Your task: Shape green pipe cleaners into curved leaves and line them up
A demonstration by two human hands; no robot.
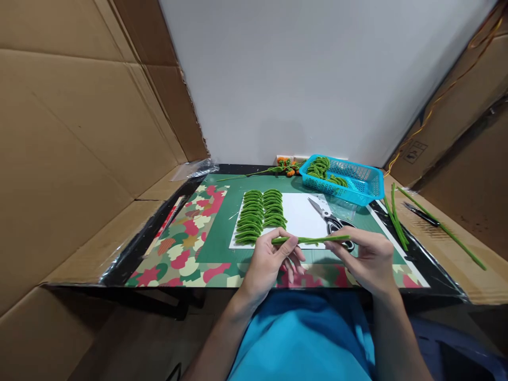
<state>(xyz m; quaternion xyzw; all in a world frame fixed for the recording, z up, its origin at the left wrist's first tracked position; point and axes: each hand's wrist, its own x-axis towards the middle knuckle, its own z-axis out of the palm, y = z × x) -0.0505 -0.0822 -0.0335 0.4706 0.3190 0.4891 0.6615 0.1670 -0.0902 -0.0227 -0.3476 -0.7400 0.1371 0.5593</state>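
Between my two hands runs a thin bundle of fuzzy green pipe cleaners [313, 240], held level above the table's near side. Thumb and fingers of my left hand [273, 256] pinch its left end. My right hand [367, 256] pinches it near the right end. Just beyond, two columns of short curved green pipe cleaner pieces [252, 214] lie on a white sheet of paper [299, 209]. Scissors [323, 210] with black-and-white handles lie on the sheet's right part, their handles partly behind my right hand.
A blue plastic basket [371, 197] at the back right holds more curved green pieces. Orange-and-green pipe cleaner shapes [289, 166] lie beside it. Long green stems [397, 222] and a black-handled knife [423, 214] lie at the right. Cardboard walls [79, 132] flank the table.
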